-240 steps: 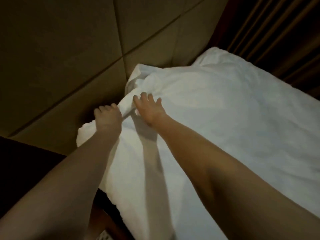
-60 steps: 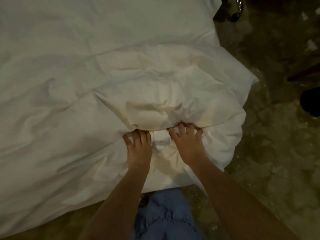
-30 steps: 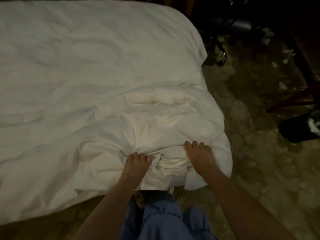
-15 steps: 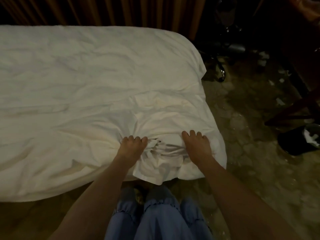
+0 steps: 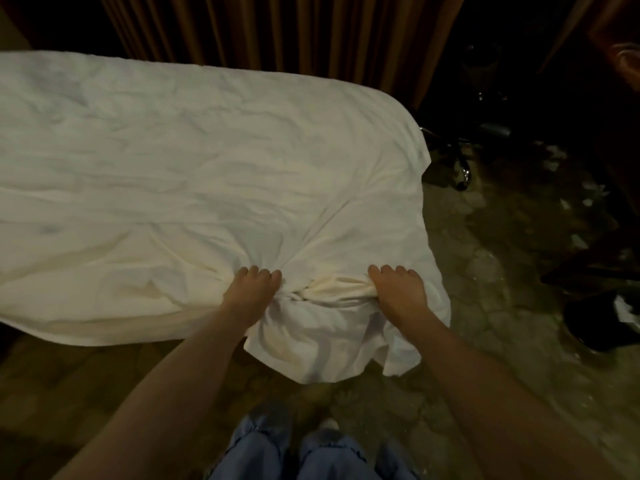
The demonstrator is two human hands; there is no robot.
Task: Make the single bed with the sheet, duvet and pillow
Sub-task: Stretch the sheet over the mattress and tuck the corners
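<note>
The bed (image 5: 86,327) fills most of what I see, running from the left edge of my view to its foot end on the right, with its near long edge just in front of me. Over it lies the white duvet (image 5: 194,174), creased but spread across the whole top, reaching the far edge by the brown curtain (image 5: 277,29) and rounding over the far foot corner. At the near foot corner the duvet is bunched into a gathered knot of folds, and a loose flap of it hangs down over the bed's near edge toward the stone floor (image 5: 485,306). Whether a sheet lies beneath I cannot tell, and I see no pillow from here. My two arms reach forward to that bunched corner. My left hand (image 5: 251,289) is curled into the cloth at the left side of the bunch, knuckles up, fingers buried in the folds and gripping them. My right hand (image 5: 398,289) grips the right side of the same bunch, fingers hooked over a thick roll of fabric close to the foot edge. The hands are apart, with the gathered roll stretched between them. Below, my blue trousers (image 5: 311,455) stand on the floor just short of the hanging flap.
</note>
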